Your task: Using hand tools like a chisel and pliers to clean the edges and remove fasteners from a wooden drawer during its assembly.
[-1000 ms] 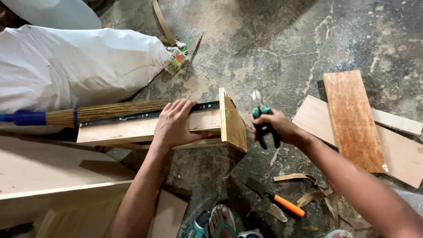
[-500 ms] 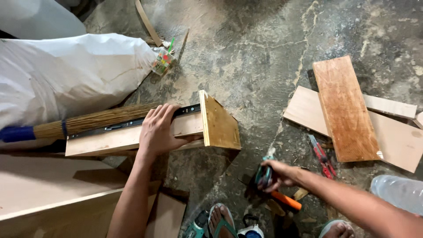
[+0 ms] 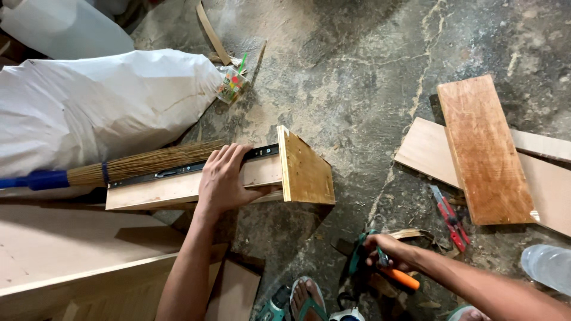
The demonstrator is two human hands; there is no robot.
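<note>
The concrete floor (image 3: 369, 77) is rough, cracked and dusted with sawdust. A large white sack (image 3: 89, 113) lies at the upper left, and a pale plywood sheet (image 3: 65, 249) sits at the lower left. On the right, a reddish-brown board (image 3: 485, 148) rests across paler boards (image 3: 553, 178).

The wooden drawer box (image 3: 262, 175) lies on its side near the centre, with a black metal slide rail (image 3: 196, 167) running along its upper edge and its square end panel (image 3: 306, 169) facing right. A broom (image 3: 137, 165) with a blue handle lies just behind the box, touching it.

The left hand (image 3: 226, 178) rests flat on the side of the box, fingers (image 3: 232, 156) extended and slightly spread, reaching onto the rail; it presses rather than grips.

The right hand (image 3: 389, 252) is low on the floor, well apart from the box, its fingers curled closed around a green-handled tool (image 3: 360, 255). Just beside it lies an orange-handled tool (image 3: 401, 278); whether the hand touches that one cannot be told.

Red-handled pliers (image 3: 449, 217) lie near the lower edge of the reddish-brown board. A sandalled foot (image 3: 306, 300) shows at the bottom edge.
</note>
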